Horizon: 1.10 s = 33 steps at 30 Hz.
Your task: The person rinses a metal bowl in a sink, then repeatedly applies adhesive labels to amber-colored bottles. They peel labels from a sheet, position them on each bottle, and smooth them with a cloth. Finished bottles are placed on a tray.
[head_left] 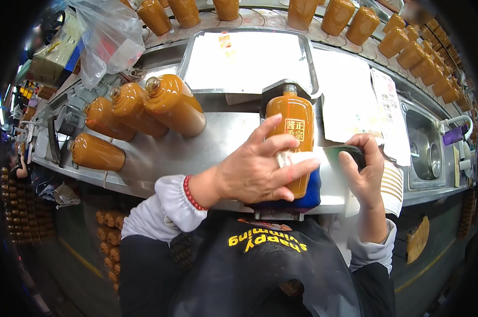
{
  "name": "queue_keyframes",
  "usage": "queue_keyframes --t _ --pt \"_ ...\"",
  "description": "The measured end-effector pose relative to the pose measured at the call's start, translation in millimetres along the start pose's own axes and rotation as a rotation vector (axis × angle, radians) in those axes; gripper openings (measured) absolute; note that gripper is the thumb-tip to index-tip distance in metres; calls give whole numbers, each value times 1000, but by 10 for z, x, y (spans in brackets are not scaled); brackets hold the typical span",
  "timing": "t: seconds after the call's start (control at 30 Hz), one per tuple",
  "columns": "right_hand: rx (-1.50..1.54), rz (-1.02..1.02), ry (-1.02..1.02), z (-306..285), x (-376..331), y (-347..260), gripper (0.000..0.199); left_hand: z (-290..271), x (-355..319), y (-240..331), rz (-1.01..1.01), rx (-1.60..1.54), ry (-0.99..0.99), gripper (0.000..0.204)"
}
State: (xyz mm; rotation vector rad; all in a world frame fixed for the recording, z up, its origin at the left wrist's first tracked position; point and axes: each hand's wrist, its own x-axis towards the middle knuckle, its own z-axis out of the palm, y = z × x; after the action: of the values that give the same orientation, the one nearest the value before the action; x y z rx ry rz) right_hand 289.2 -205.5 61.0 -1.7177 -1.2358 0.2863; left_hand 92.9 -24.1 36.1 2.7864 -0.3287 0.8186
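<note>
An amber-brown glass bottle (285,112) with a printed square on its front lies on a dark blue padded holder (312,191), its clear neck pointing away from me. My left hand (260,164) is over the bottle's lower half, fingers partly spread, with a small wad of white cloth (287,157) between them and the glass. To the right of the bottle, my right hand (367,171) grips a dark, flat tool with a greenish blade (336,154); its exact kind is unclear. The tool is apart from the bottle.
Several amber bottles (176,108) stand on the steel bench (218,153) at left. Beyond lies a metal tray (308,55) with white sheets. More bottles (301,13) line a conveyor at the back. A sink (416,142) is at right, and a plastic bag (109,31) hangs far left.
</note>
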Motion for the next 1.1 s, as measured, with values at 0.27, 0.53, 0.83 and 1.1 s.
queue_keyframes --t 0.27,0.53,0.83,1.1 --pt "-144 -236 -214 -11 278 -160 15 50 252 -454 -171 27 136 56" --pt "-452 -646 -237 367 892 -416 17 272 -179 -185 -583 -105 435 64" --pt "-533 -917 -199 396 584 -265 15 377 -535 209 -571 -144 424 64" --pt "127 -224 -289 53 102 38 14 71 -353 122 -126 -47 74 54"
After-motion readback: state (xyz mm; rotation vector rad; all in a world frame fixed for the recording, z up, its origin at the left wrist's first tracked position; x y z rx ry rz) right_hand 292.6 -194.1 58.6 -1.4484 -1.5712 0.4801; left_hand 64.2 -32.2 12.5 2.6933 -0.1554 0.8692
